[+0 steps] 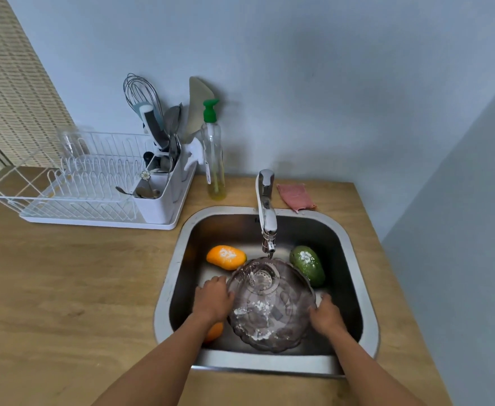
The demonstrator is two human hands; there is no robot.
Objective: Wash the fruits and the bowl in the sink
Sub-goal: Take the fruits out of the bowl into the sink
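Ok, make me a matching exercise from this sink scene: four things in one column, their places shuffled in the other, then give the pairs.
Things:
1 bowl
2 green fruit
3 soap bottle
4 pink cloth

Places:
A on the counter, right of the tap
B on the counter beside the dish rack
C held by the left hand and right hand under the tap
D lying in the sink, at its far right

Pairs: 1-C, 2-D, 3-B, 4-A.
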